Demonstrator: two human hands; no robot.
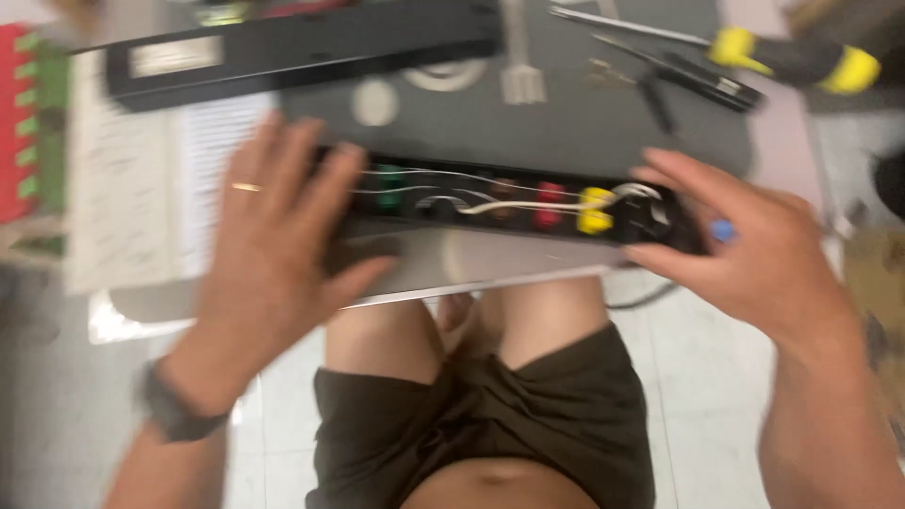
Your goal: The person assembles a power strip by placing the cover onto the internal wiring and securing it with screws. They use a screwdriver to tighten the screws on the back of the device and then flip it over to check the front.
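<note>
Here the opened black power strip (509, 203) lies wires-up at the near edge of the grey table (584, 123), steadied between the left hand (273, 254), spread flat on one end, and the right hand (745, 250), fingers loosely curled round the other.

Pale tiled floor (698, 377) under a dark grey work surface (566, 123), light even.
</note>
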